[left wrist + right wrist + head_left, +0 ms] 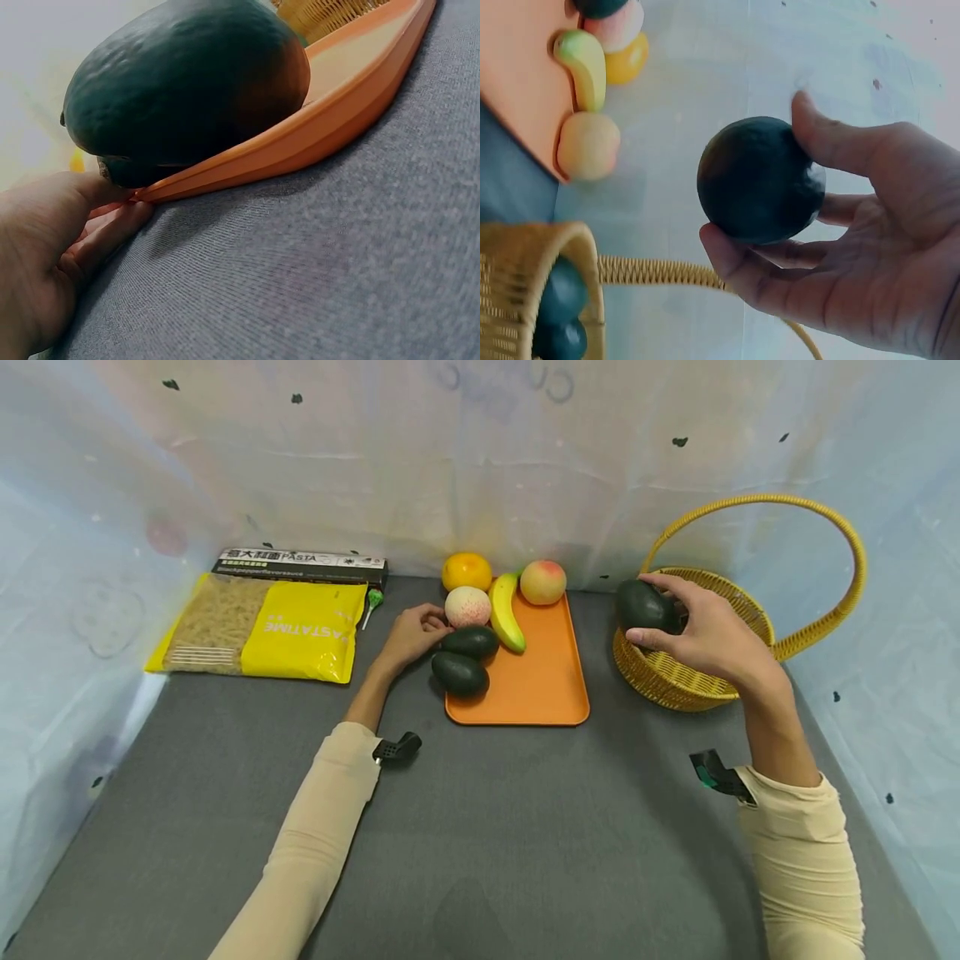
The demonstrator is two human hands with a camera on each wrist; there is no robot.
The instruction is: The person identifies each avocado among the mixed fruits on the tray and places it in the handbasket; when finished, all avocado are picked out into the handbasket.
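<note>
My right hand [708, 631] holds a dark green avocado [643, 607] above the near-left rim of a yellow wicker basket [667, 689], thumb on one side and fingers on the other. Inside the basket, two dark green fruits [561, 300] show in the right wrist view. At the left side of the orange tray [532, 697], my left hand [412, 635] pinches the rim, its fingertips under an avocado [187, 82] in the left wrist view. Two avocados [460, 674] lie side by side over that edge of the tray.
On the tray's far part are a speckled pinkish fruit [468, 607], an orange [467, 572], a banana [507, 614] and a peach [543, 582]. Left of it lie a yellow pasta bag [300, 631], a dark pasta box [300, 567] and a small green-headed stick [374, 598]. The basket's tall handle [855, 560] arches up.
</note>
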